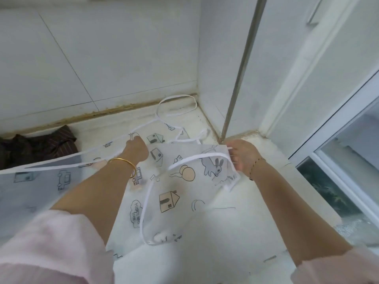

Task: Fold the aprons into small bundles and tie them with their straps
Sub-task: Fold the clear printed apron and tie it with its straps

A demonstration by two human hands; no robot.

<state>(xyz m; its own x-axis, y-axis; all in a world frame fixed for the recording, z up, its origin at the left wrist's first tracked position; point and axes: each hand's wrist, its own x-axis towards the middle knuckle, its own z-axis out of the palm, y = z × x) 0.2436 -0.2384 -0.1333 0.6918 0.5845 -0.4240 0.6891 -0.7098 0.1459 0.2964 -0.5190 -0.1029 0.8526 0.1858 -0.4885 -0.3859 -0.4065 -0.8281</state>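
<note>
White, see-through apron (pixel 172 193) printed with houses and rabbits lies spread on a pale counter (pixel 246 212) in a tiled corner. At its far edge the left hand (pixel 136 147) grips the fabric. To the right, the right hand (pixel 244 156) pinches a turned-over corner. Folding looks barely begun. Next, that flap needs carrying leftward, with the loose strap (pixel 176 105) kept free.

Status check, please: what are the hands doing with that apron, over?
Left grip holds the apron, right grip pinches its folded corner. Apron partly folded, straps loose, untied. Dark striped cloth lies aside, nothing blocking.
</note>
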